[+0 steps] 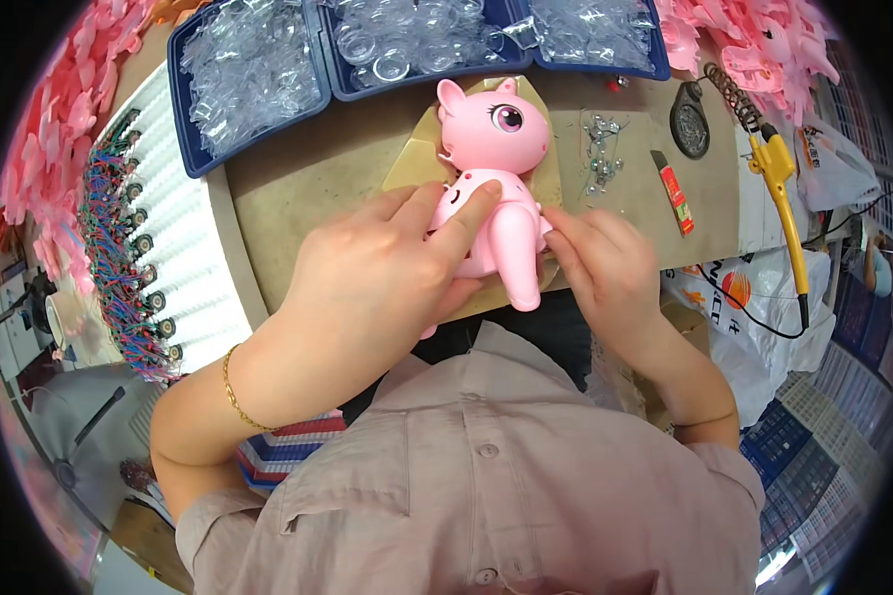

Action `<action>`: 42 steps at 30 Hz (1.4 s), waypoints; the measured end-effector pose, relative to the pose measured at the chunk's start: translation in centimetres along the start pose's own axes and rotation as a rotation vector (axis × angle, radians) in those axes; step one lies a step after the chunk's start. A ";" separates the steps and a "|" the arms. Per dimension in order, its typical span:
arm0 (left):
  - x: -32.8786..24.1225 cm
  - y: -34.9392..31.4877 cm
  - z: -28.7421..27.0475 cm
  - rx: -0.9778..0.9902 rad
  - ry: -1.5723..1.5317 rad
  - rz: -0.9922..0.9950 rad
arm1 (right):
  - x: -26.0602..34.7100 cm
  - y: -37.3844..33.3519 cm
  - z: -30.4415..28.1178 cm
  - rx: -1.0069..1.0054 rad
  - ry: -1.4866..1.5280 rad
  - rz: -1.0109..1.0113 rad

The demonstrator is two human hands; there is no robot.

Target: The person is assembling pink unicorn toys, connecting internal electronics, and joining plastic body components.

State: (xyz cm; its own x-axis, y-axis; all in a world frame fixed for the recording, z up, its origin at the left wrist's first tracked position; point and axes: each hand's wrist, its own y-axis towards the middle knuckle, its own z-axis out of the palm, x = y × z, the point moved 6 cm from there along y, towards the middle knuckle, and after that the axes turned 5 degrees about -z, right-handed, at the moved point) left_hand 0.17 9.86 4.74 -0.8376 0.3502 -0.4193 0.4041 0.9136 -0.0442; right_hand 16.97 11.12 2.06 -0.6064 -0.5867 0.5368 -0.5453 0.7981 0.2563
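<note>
A pink plastic toy animal (512, 238), with a big head, small ears and a large purple eye, lies face up at the table's near edge. My left hand (377, 253) lies over its left side, fingers on the body and thumb low down, holding it steady. On the other side, my right hand (605, 260) pinches at the edge of the toy's body behind the leg. Its fingertips meet a small pink part there, whose shape is mostly hidden. Under the toy is a yellowish board (419, 154).
Blue bins (329, 59) of clear plastic parts stand at the back. Small electronic pieces with leads (602, 154), a red utility knife (673, 193) and a yellow soldering iron (779, 183) are right. Left are wired round speakers (144, 243) on white corrugated sheet (203, 248) and pink parts (55, 129).
</note>
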 end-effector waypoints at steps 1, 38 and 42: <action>0.2 0.0 0.1 -0.004 -0.001 -0.007 | 0.1 0.4 0.0 0.019 -0.020 -0.023; -1.2 -0.1 0.1 -0.055 0.162 -0.052 | -2.9 13.6 2.5 -0.302 0.825 0.051; -0.8 -0.1 -0.2 -0.022 0.154 -0.021 | -4.2 13.6 1.6 -0.268 1.025 0.185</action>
State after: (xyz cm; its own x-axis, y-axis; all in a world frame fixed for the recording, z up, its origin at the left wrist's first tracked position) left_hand 0.70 9.52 5.25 -0.8927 0.3573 -0.2745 0.3794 0.9247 -0.0303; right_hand 11.19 24.18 2.04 0.1762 -0.1586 0.9715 -0.2750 0.9397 0.2033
